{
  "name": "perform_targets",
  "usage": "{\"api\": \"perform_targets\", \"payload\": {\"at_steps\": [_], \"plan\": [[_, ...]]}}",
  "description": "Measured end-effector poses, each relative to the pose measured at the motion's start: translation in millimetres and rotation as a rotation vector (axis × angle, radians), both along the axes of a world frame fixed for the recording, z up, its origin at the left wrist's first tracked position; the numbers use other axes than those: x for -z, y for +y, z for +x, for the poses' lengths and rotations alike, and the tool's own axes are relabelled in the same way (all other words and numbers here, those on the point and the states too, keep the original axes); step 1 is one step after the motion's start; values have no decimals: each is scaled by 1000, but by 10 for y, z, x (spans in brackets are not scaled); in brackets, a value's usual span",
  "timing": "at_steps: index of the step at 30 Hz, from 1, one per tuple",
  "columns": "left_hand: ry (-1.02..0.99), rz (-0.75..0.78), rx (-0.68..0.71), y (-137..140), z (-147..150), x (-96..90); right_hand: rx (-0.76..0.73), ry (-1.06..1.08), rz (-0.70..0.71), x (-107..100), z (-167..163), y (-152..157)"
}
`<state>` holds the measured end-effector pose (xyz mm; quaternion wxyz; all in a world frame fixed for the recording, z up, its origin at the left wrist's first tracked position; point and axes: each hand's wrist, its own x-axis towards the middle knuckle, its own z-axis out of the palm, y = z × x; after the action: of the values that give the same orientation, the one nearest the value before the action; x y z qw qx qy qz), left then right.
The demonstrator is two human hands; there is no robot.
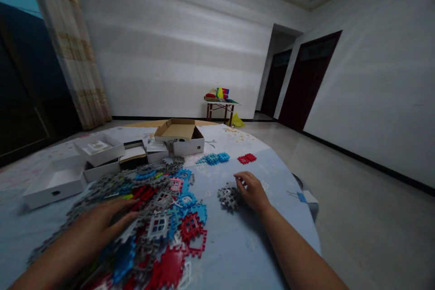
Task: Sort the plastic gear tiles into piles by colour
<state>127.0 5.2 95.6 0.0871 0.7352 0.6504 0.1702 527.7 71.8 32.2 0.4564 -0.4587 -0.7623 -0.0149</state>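
A large mixed heap of toothed plastic building plates (159,204) in grey, blue and red spreads across the left of the table. My left hand (105,219) lies over this heap, thumb apart from the fingers, with the fingertips beside some red plates (144,195). Right of the heap, a small pile of grey plates (228,197) sits on the cloth. Against its right side is my right hand (252,190), fingers loosely bent and apart, with nothing visible in them. Farther back lie a blue group of plates (214,158) and a red group (247,158).
White open boxes (57,179) stand along the back left of the round table, with a larger box with a brown inside (188,145) behind the heap. A patterned cloth (238,253) covers the table. A chair (307,197) is at the right edge; a small table (222,102) stands by the wall.
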Motion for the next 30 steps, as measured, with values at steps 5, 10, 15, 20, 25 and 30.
{"api": "perform_targets", "payload": {"at_steps": [5, 10, 15, 20, 25, 30], "plan": [[-151, -7, -20, -44, 57, 118, 24, 34, -28, -22, 95, 5], [-234, 13, -37, -63, 97, 202, -52, 26, -56, -72, 4, -68], [-221, 42, -40, -87, 89, 249, -268, -69, -74, -128, -372, -276], [-192, 92, -66, -128, 143, 249, -556, -307, -113, -138, -805, -518], [-197, 82, -53, -151, 161, 253, -619, -469, -134, -93, -976, -578], [-180, 102, -47, -120, 102, 334, -536, -284, -109, -204, -842, -510]]}}
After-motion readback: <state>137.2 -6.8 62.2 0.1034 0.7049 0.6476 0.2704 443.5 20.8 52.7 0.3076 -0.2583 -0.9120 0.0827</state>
